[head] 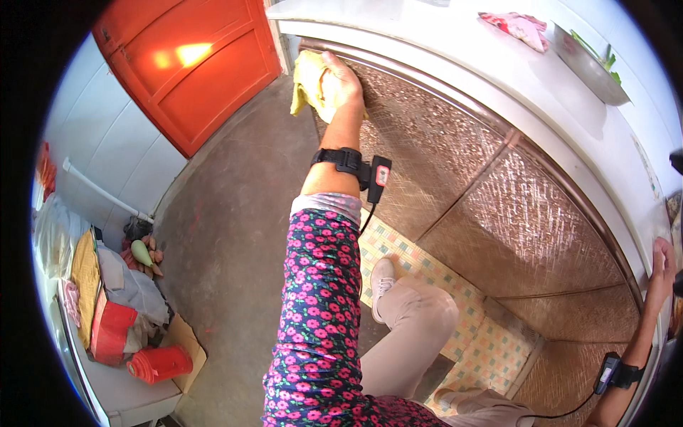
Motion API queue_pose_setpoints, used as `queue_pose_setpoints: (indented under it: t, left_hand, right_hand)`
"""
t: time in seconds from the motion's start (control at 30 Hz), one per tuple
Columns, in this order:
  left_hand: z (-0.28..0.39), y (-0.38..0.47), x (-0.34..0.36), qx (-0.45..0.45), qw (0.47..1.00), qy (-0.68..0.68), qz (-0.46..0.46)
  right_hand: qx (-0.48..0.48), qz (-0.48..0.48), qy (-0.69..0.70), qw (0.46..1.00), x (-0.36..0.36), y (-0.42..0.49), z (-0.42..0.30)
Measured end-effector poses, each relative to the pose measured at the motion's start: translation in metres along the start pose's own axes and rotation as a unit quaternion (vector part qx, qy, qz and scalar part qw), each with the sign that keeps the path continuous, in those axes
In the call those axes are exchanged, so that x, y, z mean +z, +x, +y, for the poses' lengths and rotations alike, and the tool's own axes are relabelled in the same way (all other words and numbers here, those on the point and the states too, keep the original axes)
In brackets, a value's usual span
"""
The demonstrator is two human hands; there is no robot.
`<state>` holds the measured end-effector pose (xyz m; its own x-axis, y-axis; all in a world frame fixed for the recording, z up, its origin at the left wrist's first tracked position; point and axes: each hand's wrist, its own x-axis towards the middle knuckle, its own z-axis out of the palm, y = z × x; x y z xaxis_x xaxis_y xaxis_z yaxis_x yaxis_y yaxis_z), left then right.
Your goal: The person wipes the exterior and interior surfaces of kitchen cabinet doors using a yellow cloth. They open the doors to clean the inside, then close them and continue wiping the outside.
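Observation:
My left hand [341,82] presses a yellow cloth [309,88] against the far left end of the brown patterned cabinet doors [427,144], just under the white countertop [427,48]. The cloth is bunched under the palm, and part of it hangs past the cabinet's edge. At the far right, my right hand [662,261] rests on the countertop's edge; its fingers are partly seen, and no object shows in it. Both forearms wear black straps with small devices and cables.
On the countertop lie a pink and red cloth [517,29] and a metal bowl [589,66] with green vegetables. A red door [187,64] stands at the upper left. Lower left are a red thermos [160,364], bags and a cardboard box [184,352]. A checkered mat [480,331] covers floor by the cabinet.

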<state>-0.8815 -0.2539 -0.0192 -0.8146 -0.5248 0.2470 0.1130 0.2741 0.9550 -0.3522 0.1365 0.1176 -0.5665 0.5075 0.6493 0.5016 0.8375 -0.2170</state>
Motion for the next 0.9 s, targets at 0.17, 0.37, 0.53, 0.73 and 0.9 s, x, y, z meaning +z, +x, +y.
queue_pose_setpoints:
  t: [0.17,0.37,0.53,0.73,0.9]
  left_hand:
    - [0.009,-0.024,-0.009,-0.013,0.981,-0.168,-0.097]
    - [0.003,-0.113,0.009,0.102,0.977,-0.175,-0.069]
    - [-0.005,-0.21,0.018,0.141,0.977,-0.025,-0.155]
    - [0.015,-0.289,-0.013,0.31,0.901,0.064,-0.298]
    - [0.035,-0.265,-0.035,0.477,0.87,-0.114,-0.057]
  right_hand:
    - [0.006,0.032,0.022,0.999,0.004,-0.001,-0.01]
    - [-0.052,0.051,-0.013,0.997,0.005,-0.004,-0.026]
    - [-0.015,0.044,-0.008,0.999,0.006,-0.007,-0.047]
    - [0.013,0.093,-0.043,0.995,0.007,-0.01,-0.061]
    - [0.041,0.074,-0.057,0.995,0.005,-0.012,-0.068]
